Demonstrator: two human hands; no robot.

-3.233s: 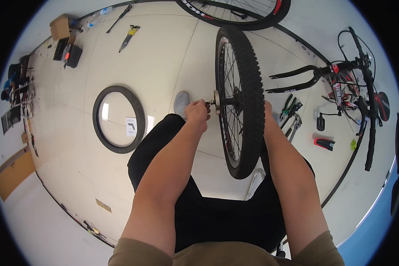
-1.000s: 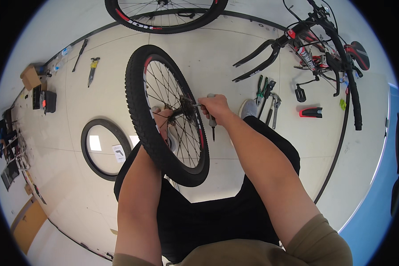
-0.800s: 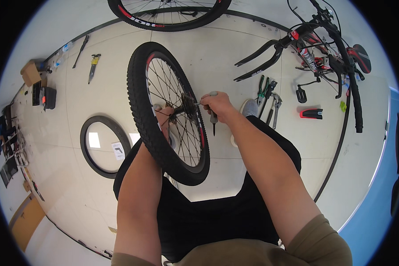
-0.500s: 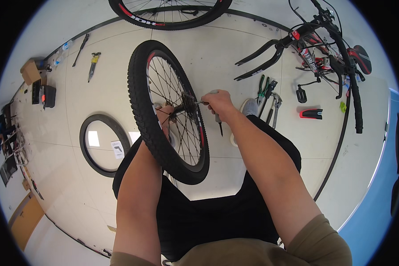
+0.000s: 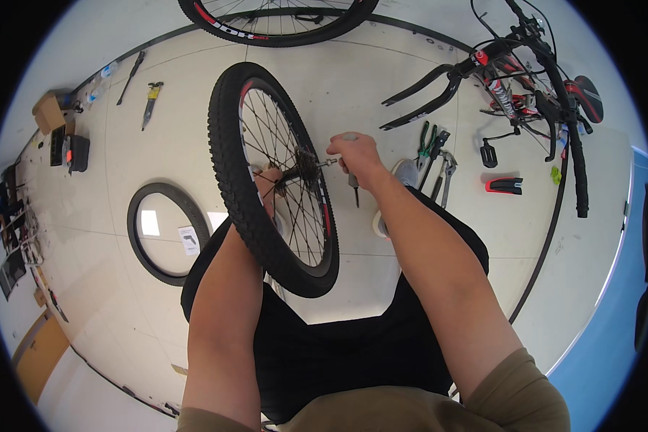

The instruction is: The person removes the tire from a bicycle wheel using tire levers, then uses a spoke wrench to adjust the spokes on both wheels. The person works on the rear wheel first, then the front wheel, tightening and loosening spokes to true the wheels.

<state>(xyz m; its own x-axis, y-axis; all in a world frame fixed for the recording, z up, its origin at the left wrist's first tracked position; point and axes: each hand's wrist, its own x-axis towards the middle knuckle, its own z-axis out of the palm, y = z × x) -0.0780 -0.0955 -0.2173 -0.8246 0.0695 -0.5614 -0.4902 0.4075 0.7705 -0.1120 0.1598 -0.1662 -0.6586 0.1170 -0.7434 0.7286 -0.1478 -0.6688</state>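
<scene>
A bicycle wheel (image 5: 227,162) with a knobby black tyre stands upright, tilted, between my legs. Through the spokes my left hand (image 5: 268,189) shows closed at the near-left end of the hub (image 5: 289,176); its fingertips are partly hidden. From the sprocket side of the hub a silver axle end (image 5: 329,163) sticks out to the right. Just beyond it is my right hand (image 5: 357,157), closed around a grey-handled screwdriver (image 5: 356,196) whose dark shaft points down below the fist. A small gap seems to lie between the fingers and the axle end.
A loose tyre (image 5: 138,245) lies to the left with a printed card (image 5: 189,240) on it. On the right are pliers (image 5: 425,144), a wrench (image 5: 448,173), a red-black part (image 5: 504,186) and a bicycle frame (image 5: 502,97). Another wheel (image 5: 288,36) lies ahead.
My right hand has shifted slightly right, off the axle end, which now shows more fully. The wheel and my left hand stay nearly in place.
</scene>
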